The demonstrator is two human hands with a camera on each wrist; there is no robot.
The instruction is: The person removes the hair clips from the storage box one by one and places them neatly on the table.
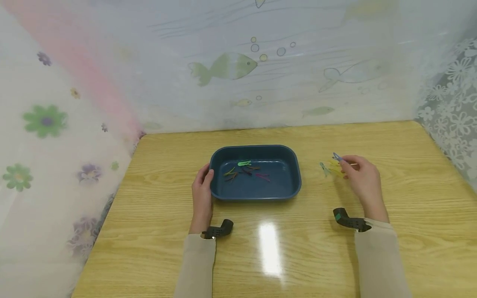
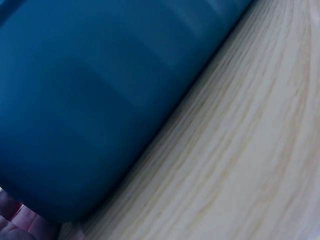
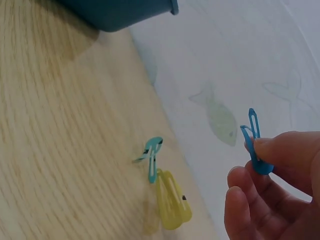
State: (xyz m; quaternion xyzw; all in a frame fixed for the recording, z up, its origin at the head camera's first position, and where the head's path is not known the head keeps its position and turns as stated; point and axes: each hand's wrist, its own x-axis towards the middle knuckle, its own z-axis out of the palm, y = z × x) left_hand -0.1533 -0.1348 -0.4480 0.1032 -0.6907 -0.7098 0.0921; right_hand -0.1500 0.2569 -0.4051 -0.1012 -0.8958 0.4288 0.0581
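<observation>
A blue snap hair clip (image 3: 254,142), its two arms sprung apart, is pinched between the thumb and fingers of my right hand (image 1: 362,178). Just left of that hand, a mint-green hair clip (image 3: 152,156) and yellow hair clips (image 3: 171,202) lie on the table. My left hand (image 1: 202,187) grips the left side of a dark blue plastic basin (image 1: 255,196), thumb at the rim and fingers along the outer wall. Inside the basin are several hair clips, among them a bright green clip (image 1: 244,163) and a magenta clip (image 1: 262,177).
Everything stands on a wood-grain table (image 1: 156,248). Behind it hangs a pale curtain (image 1: 283,95) with fish drawings, and a flowered curtain (image 1: 48,174) borders the left side. Each wrist carries a black camera mount (image 1: 350,221).
</observation>
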